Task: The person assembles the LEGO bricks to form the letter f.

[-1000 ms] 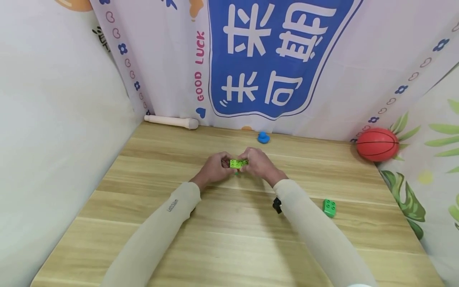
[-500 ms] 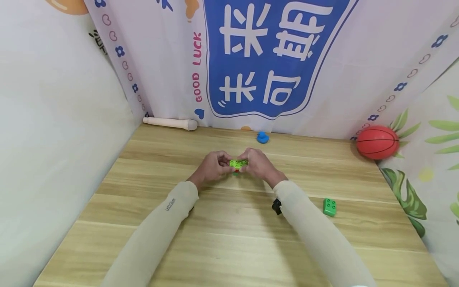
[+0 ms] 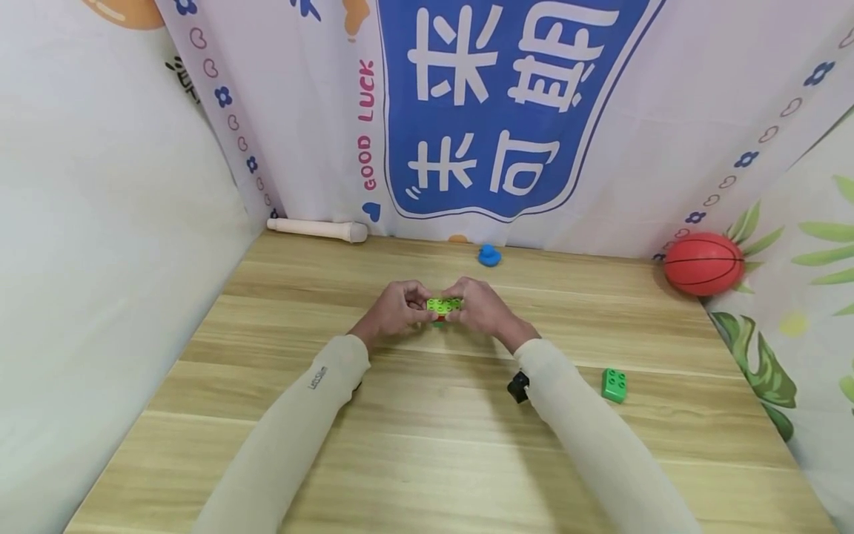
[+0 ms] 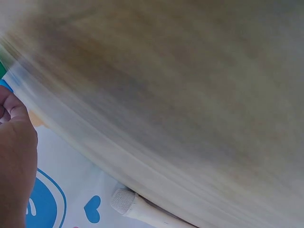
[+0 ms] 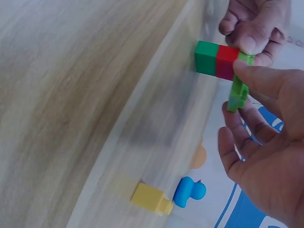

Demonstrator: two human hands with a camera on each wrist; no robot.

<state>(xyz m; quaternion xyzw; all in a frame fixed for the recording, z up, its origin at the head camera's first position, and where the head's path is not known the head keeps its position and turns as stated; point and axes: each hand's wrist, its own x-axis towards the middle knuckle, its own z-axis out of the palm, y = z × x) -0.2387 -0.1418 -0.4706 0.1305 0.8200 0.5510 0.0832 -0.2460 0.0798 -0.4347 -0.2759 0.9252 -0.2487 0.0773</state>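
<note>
I see lime green on my top brick [image 3: 440, 305], red on my middle block [image 5: 225, 62], deeper green on my bottom block [image 5: 205, 58]; my left sleeve [image 3: 287, 437] is cream with dark lettering; the worktop [image 3: 427, 460] shows tan wood grain; the far duck [image 3: 489, 256] is blue; the right ball [image 3: 703, 263] is red with black lines.

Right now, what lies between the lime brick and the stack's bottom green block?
A red block lies between lime brick and bottom green block; the right wrist view shows it.
</note>
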